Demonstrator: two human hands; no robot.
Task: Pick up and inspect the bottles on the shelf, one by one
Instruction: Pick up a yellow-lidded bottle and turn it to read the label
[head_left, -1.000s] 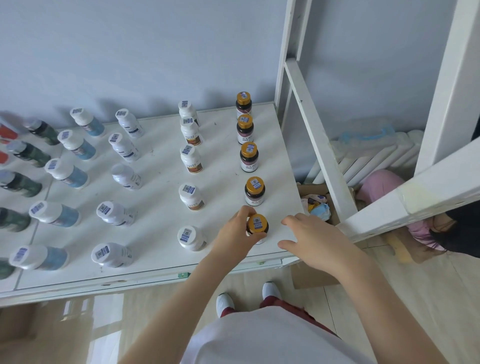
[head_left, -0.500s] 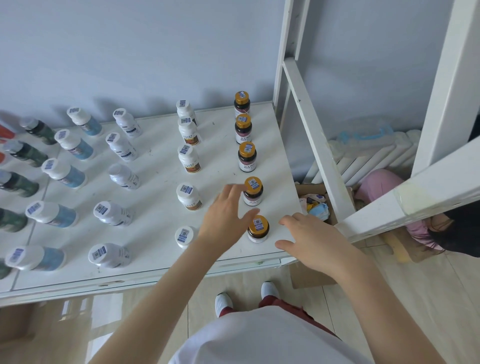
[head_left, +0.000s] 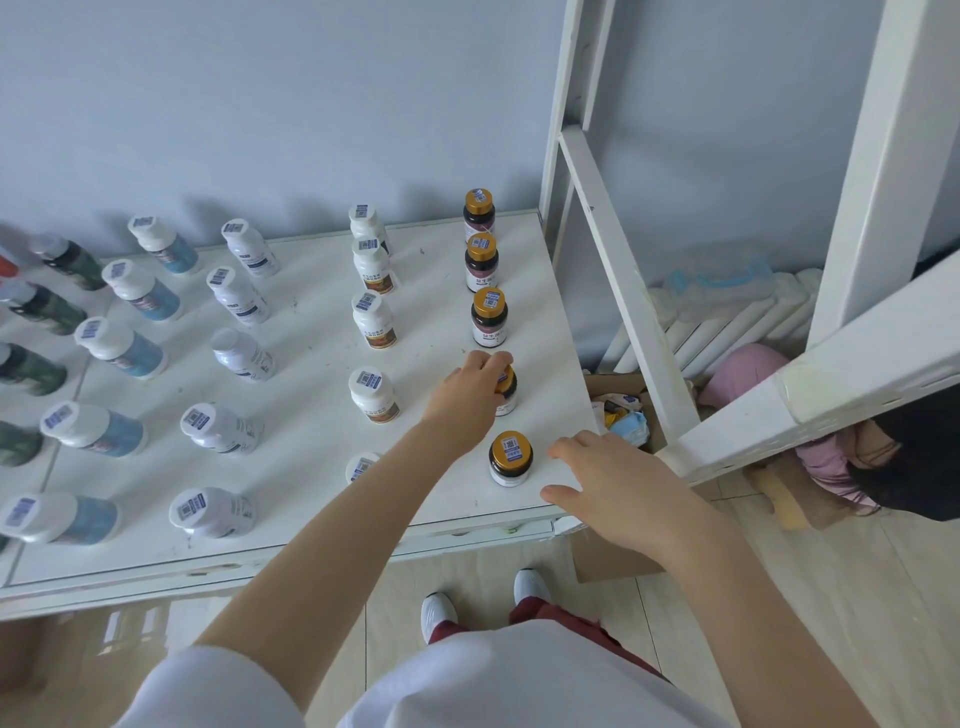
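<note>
Left hand curled over the gold cap of the second bottle from the front, right-hand column. The bottle is upright on the shelf, apparently not yet lifted. A top grip probably suits the close row spacing. Right hand open, fingers relaxed, holding nothing, just beside the front bottle; probably waiting to assist inspection.

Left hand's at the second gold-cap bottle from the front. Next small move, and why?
Probably lift it straight up. The left hand curls its fingers over the cap of the gold-capped bottle, which stands on the shelf. The front bottle stands close by, so a sideways pull might knock it. The right hand lies open at the shelf edge.
</note>
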